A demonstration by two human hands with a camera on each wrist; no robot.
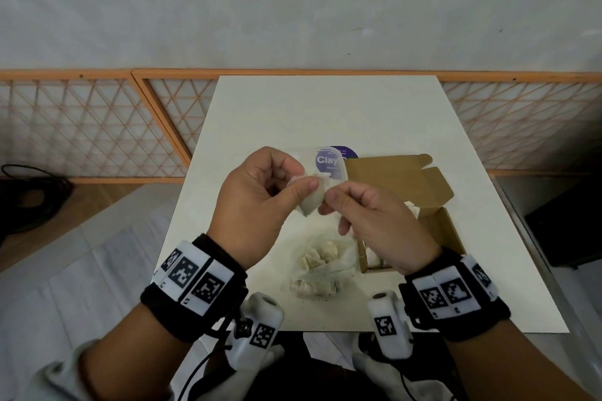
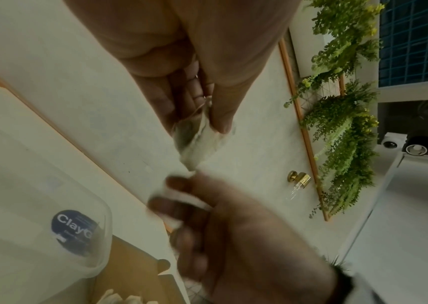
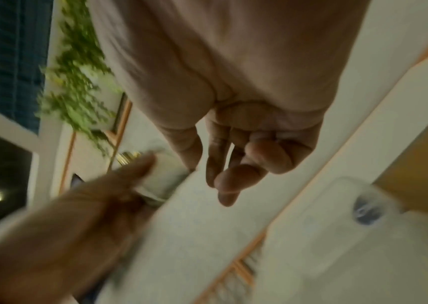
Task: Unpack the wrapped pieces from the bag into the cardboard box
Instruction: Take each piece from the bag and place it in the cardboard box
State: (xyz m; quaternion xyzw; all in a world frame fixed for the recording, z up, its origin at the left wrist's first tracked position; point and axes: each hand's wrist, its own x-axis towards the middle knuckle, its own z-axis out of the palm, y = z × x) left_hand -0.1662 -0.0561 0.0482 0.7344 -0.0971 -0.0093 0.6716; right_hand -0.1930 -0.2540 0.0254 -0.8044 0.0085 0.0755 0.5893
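The left hand pinches a wrapped piece above the bag; the right hand pinches its wrapping from the right. Right of the bag, the cardboard box sits open, near the table edge.

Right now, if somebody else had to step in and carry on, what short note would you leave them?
Left hand: pinches a white wrapped piece above the table.
Right hand: pinches the wrap's loose end.
Clear plastic bag lies on the white table, more pieces inside.
Brown cardboard box stands open at right, some white pieces already in.
Left to do: box this piece, then the rest of the bag.
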